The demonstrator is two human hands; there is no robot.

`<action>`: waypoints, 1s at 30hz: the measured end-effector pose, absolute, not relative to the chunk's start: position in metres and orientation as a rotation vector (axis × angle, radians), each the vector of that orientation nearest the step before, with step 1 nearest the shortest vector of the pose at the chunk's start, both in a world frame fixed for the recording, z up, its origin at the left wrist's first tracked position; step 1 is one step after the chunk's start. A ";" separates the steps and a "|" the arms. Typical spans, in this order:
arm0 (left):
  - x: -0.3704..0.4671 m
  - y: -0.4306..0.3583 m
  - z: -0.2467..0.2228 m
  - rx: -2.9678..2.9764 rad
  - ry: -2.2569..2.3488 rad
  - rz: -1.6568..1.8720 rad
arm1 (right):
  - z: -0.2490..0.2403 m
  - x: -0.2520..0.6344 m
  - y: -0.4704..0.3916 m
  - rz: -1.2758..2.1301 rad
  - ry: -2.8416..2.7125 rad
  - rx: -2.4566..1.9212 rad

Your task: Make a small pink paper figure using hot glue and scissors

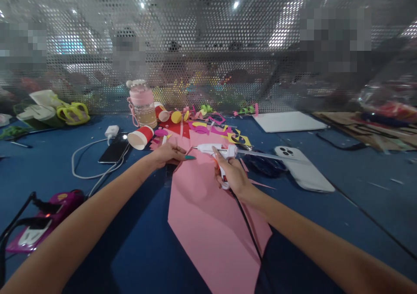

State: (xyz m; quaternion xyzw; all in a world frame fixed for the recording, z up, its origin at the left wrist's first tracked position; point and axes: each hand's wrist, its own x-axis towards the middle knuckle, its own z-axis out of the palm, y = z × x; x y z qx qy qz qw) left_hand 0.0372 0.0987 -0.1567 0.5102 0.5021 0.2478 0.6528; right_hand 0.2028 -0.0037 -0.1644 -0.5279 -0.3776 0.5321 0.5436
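A white hot glue gun is in my right hand, with its nozzle pointing left and a long clear glue stick out of its back. My left hand is closed at the upper left edge of a large pink paper sheet, right by the nozzle. A small green tip shows at its fingers; what they pinch is too small to make out. The gun's black cord runs down over the pink sheet.
Behind the sheet are coloured paper scraps, red cups and a pink bottle. A black phone and purple power strip are left; a white phone and white board are right. A perforated screen stands behind.
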 end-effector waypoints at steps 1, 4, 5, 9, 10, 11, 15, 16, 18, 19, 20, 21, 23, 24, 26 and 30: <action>0.037 0.099 -0.157 1.159 1.141 0.558 | -0.164 0.203 -0.003 1.254 -0.900 -1.255; 0.037 0.100 -0.157 1.163 1.148 0.547 | -0.163 0.204 -0.002 1.240 -0.899 -1.272; 0.037 0.100 -0.157 1.165 1.150 0.546 | -0.163 0.204 -0.002 1.242 -0.896 -1.278; 0.037 0.099 -0.156 1.171 1.157 0.551 | -0.165 0.202 -0.005 1.279 -0.904 -1.285; 0.037 0.099 -0.156 1.174 1.158 0.553 | -0.165 0.202 -0.006 1.288 -0.914 -1.277; 0.037 0.099 -0.156 1.176 1.158 0.554 | -0.166 0.202 -0.007 1.296 -0.925 -1.268; 0.038 0.098 -0.156 1.179 1.161 0.555 | -0.167 0.202 -0.008 1.306 -0.949 -1.255; 0.038 0.098 -0.155 1.179 1.160 0.554 | -0.167 0.202 -0.007 1.302 -0.941 -1.263; 0.038 0.098 -0.155 1.179 1.155 0.552 | -0.166 0.202 -0.006 1.292 -0.920 -1.276; 0.037 0.098 -0.155 1.179 1.153 0.549 | -0.166 0.202 -0.005 1.286 -0.909 -1.280; 0.037 0.099 -0.155 1.179 1.150 0.546 | -0.166 0.202 -0.004 1.280 -0.900 -1.280; 0.037 0.099 -0.155 1.178 1.148 0.543 | -0.166 0.203 -0.003 1.272 -0.894 -1.275; 0.037 0.100 -0.156 1.176 1.144 0.540 | -0.165 0.203 -0.001 1.259 -0.893 -1.265; 0.037 0.100 -0.156 1.174 1.142 0.540 | -0.165 0.204 -0.001 1.254 -0.898 -1.261; 0.037 0.100 -0.156 1.171 1.138 0.540 | -0.165 0.205 -0.002 1.250 -0.918 -1.241; 0.036 0.101 -0.155 1.170 1.133 0.532 | -0.163 0.209 -0.004 1.217 -0.980 -1.151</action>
